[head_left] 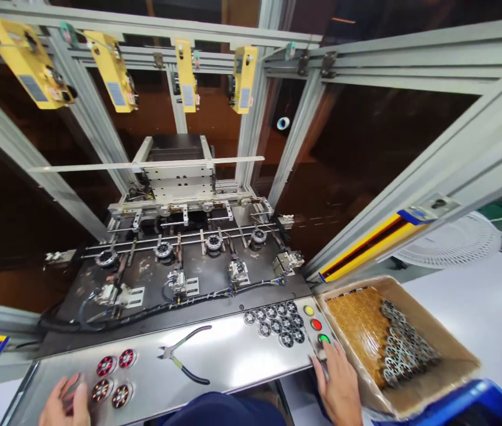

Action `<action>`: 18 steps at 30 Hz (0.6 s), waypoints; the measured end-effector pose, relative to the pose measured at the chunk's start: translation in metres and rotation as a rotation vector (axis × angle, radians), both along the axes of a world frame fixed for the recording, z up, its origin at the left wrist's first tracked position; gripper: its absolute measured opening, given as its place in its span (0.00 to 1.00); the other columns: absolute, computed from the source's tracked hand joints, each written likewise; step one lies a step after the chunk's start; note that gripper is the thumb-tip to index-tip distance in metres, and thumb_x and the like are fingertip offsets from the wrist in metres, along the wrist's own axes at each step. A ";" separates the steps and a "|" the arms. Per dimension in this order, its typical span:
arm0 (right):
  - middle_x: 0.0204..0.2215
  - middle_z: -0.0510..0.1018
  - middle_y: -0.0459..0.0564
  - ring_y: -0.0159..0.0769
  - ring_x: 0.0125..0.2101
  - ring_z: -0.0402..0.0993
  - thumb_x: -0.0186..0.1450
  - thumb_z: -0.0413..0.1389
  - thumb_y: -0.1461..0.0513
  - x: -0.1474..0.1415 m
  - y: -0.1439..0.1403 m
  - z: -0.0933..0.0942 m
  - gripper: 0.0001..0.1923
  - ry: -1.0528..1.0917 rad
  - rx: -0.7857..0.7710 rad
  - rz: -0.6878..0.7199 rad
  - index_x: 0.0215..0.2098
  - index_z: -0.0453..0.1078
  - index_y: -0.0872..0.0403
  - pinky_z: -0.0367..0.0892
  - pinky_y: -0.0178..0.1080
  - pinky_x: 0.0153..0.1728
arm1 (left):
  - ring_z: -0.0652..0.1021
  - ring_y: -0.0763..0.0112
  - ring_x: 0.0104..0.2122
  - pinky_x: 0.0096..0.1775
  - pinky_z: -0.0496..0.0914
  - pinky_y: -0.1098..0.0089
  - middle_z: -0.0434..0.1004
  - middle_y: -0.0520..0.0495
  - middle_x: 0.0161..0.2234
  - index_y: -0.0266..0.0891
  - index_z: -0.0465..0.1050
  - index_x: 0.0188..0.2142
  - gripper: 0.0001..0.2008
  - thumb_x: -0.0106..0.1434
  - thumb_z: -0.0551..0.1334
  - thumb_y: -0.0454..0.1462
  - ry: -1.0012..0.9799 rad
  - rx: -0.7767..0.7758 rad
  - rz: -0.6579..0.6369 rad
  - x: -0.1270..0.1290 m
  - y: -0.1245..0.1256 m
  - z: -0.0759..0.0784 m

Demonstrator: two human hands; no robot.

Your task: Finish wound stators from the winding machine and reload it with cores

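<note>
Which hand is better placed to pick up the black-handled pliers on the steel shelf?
Left, probably. The left hand rests on the steel shelf nearer the black-handled pliers; the right hand is at the round green button.

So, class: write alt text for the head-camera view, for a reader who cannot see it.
A person's right hand rests by a green button on a steel panel; the left hand lies beside four wound rings. Pliers lie between them, a machine stands behind, and a cardboard box of metal rings sits at right.
</note>
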State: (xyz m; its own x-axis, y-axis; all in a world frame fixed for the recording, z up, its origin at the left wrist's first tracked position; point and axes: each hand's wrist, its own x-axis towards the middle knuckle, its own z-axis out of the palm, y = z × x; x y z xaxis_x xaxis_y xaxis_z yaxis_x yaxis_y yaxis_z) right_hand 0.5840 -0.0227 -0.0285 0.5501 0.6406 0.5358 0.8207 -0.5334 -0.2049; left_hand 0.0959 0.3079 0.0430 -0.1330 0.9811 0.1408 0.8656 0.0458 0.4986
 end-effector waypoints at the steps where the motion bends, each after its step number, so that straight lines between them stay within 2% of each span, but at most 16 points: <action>1: 0.50 0.77 0.65 0.62 0.54 0.71 0.71 0.45 0.48 0.001 -0.001 -0.001 0.28 -0.002 -0.005 0.005 0.60 0.63 0.57 0.70 0.59 0.47 | 0.77 0.49 0.38 0.45 0.72 0.50 0.74 0.41 0.38 0.39 0.63 0.57 0.25 0.64 0.53 0.48 0.005 0.000 0.007 -0.001 0.000 -0.003; 5: 0.48 0.77 0.66 0.61 0.51 0.73 0.70 0.44 0.46 0.009 0.000 -0.002 0.28 -0.015 -0.019 0.024 0.56 0.66 0.57 0.71 0.58 0.45 | 0.78 0.50 0.37 0.46 0.71 0.52 0.75 0.33 0.42 0.29 0.64 0.56 0.30 0.65 0.51 0.51 0.012 -0.024 0.007 -0.003 -0.003 -0.008; 10: 0.45 0.76 0.68 0.60 0.45 0.76 0.70 0.44 0.45 0.031 0.019 -0.004 0.29 -0.032 0.003 0.043 0.53 0.68 0.60 0.73 0.57 0.43 | 0.77 0.52 0.42 0.47 0.70 0.55 0.77 0.36 0.43 0.33 0.67 0.53 0.27 0.65 0.51 0.50 0.009 -0.031 -0.002 -0.003 -0.007 -0.009; 14: 0.49 0.74 0.68 0.60 0.48 0.75 0.70 0.42 0.46 0.045 0.034 -0.010 0.30 -0.028 0.018 0.101 0.52 0.69 0.60 0.72 0.57 0.47 | 0.77 0.53 0.43 0.47 0.69 0.57 0.78 0.35 0.44 0.33 0.67 0.54 0.26 0.66 0.51 0.49 0.014 -0.030 -0.011 -0.002 -0.010 -0.012; 18: 0.48 0.76 0.66 0.60 0.47 0.76 0.70 0.42 0.45 0.052 0.037 -0.017 0.31 -0.014 0.020 0.127 0.52 0.71 0.59 0.73 0.57 0.47 | 0.76 0.53 0.44 0.48 0.68 0.58 0.78 0.34 0.44 0.31 0.68 0.53 0.26 0.67 0.50 0.49 0.027 -0.011 -0.014 -0.002 -0.012 -0.016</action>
